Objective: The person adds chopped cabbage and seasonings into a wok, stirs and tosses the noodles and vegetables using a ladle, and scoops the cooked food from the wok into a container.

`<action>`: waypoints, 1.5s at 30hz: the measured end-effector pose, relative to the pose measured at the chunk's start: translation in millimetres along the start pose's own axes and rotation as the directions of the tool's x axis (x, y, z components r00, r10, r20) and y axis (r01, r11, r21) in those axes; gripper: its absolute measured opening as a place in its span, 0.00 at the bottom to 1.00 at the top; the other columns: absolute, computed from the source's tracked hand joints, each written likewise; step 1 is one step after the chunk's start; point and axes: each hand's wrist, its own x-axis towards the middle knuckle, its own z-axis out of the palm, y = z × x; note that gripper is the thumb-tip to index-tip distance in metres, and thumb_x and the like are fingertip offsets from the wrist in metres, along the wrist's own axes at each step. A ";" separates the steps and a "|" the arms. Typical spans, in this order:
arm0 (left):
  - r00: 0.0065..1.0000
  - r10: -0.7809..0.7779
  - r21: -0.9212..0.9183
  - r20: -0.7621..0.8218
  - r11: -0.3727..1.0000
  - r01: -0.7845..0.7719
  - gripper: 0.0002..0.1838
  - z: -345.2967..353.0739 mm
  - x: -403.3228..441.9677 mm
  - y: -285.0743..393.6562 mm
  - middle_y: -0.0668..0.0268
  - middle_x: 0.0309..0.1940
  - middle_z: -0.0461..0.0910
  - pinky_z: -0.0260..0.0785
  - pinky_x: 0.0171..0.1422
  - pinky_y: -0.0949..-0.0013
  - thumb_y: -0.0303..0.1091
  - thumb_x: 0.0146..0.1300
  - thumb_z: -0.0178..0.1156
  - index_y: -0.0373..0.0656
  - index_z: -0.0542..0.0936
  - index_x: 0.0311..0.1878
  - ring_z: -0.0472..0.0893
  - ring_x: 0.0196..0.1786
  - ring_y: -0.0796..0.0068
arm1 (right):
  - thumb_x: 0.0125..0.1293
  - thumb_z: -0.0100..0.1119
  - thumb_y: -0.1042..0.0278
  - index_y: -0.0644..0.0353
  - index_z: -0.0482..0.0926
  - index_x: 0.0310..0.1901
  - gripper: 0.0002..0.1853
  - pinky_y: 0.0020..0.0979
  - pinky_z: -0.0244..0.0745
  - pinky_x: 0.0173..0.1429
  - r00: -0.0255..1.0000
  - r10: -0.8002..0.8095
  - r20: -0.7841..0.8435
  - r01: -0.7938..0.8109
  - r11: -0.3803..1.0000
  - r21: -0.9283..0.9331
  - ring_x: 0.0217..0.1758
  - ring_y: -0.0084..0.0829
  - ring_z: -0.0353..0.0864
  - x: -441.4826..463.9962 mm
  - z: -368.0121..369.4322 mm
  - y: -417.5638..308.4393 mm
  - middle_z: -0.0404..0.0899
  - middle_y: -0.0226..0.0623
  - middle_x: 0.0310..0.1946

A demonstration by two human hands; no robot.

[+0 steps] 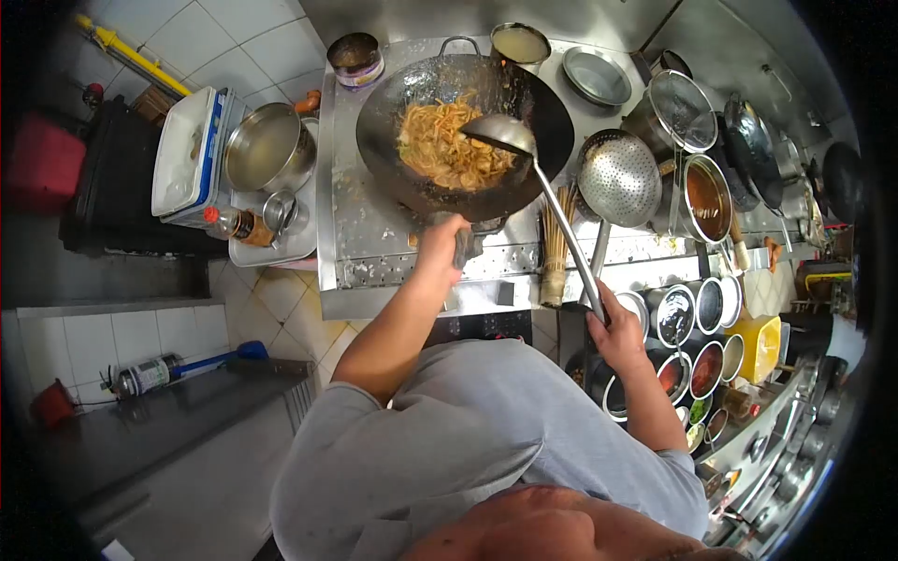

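A large dark wok (379,154) sits on the steel stove, holding a heap of browned, stir-fried strips of food (440,150). My left hand (441,245) is closed at the wok's near side, around its handle with a grey cloth (465,246). In my right hand (613,327) is the long handle of a ladle (505,131); its bowl is over the right part of the food, inside the wok. Whether the bowl touches the food, I cannot tell. A bamboo wok brush (554,271) and a perforated strainer (619,178) lie right of the wok.
Behind the wok stand a can (355,58) and a pot of pale liquid (520,47). To the left are a steel pot (267,154) and a bottle (245,224). At right, a pot of brown liquid (708,201) stands near several seasoning containers (675,313) and a yellow container (756,346).
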 end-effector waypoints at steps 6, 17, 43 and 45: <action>0.998 0.017 0.033 0.068 0.999 -0.019 0.05 0.0 41.0 5.0 0.65 0.25 0.78 0.76 0.31 0.60 0.29 0.56 0.66 0.44 0.78 0.31 0.81 0.26 0.67 | 0.64 0.64 0.74 0.65 0.67 0.72 0.34 0.30 0.77 0.37 0.979 0.007 -0.205 0.016 0.994 0.109 0.28 0.28 0.80 24.0 19.5 -3.3 0.85 0.47 0.37; 0.997 -0.057 -0.061 0.049 0.996 0.060 0.07 -6.2 49.3 0.7 0.64 0.31 0.83 0.81 0.40 0.58 0.31 0.56 0.67 0.43 0.81 0.37 0.84 0.32 0.65 | 0.65 0.66 0.73 0.65 0.68 0.72 0.33 0.31 0.77 0.56 0.961 0.262 -0.083 -0.201 0.875 0.441 0.49 0.30 0.84 69.5 10.7 -26.4 0.86 0.47 0.49; 0.997 0.007 -0.117 0.081 0.993 0.003 0.06 -8.3 47.9 -4.1 0.65 0.37 0.83 0.78 0.45 0.64 0.28 0.59 0.66 0.39 0.82 0.39 0.84 0.39 0.69 | 0.64 0.59 0.71 0.33 0.68 0.73 0.35 0.48 0.81 0.46 0.971 -0.152 0.187 0.239 0.505 -0.829 0.39 0.49 0.85 164.9 -152.9 -64.3 0.84 0.43 0.42; 0.996 -0.028 -0.137 0.083 0.990 0.040 0.06 -10.2 55.3 -8.8 0.66 0.31 0.82 0.79 0.40 0.62 0.33 0.58 0.68 0.44 0.82 0.36 0.83 0.33 0.68 | 0.63 0.61 0.70 0.33 0.69 0.72 0.35 0.48 0.81 0.44 0.984 -0.147 0.105 0.173 0.598 -0.783 0.38 0.48 0.85 142.9 -157.0 -35.3 0.84 0.43 0.42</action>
